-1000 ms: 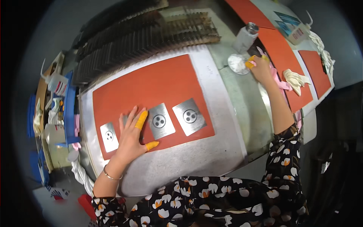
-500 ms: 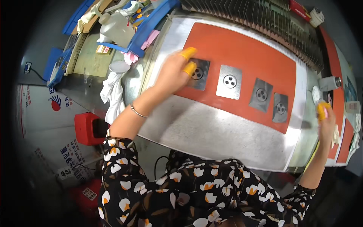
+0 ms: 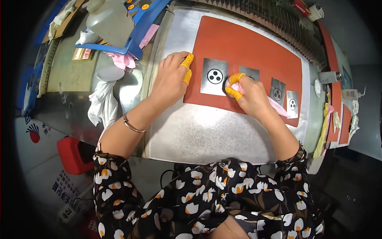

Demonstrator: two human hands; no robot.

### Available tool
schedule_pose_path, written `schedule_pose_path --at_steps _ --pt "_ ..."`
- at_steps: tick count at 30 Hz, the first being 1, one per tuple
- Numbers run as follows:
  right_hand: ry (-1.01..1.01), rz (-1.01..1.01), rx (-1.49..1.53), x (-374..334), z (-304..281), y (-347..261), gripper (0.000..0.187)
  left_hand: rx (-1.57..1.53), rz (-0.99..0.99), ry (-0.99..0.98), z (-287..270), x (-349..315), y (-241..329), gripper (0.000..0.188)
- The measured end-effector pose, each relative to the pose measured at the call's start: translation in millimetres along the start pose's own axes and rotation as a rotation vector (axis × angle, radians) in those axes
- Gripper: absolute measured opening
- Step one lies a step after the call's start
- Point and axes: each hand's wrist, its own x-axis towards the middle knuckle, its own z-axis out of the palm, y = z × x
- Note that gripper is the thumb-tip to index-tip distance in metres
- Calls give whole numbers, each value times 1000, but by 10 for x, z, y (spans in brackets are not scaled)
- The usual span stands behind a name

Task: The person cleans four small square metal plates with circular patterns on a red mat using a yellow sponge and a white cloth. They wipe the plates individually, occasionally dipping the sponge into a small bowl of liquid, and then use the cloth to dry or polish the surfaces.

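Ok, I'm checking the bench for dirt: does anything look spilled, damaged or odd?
Dark speckling mottles the pale sheet on the near side of the red mat, unlike its cleaner edges; wear or residue, I can't tell. No spill shows. The right hand hides part of one metal plate.

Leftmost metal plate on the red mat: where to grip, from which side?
Probably its left edge, fingertips coming in low from the left. The plate looks thin and lies flat on the red mat; the right hand, holding pink cloth, crowds its right edge.
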Motion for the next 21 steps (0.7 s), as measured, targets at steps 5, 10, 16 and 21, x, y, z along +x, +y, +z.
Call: schedule_pose_path --at_steps 5,10,16,21 --pt "17 -33 30 28 38 -19 14 -18 -23 10 -30 -4 35 33" --pt "12 -169 -110 41 149 71 9 -36 -21 26 -26 -2 55 33" --pt "-38 -177 -166 266 301 -362 9 -28 -16 18 -73 14 55 35" --pt "-18 -171 -147 91 202 -123 7 -32 -48 32 -53 -24 65 40"
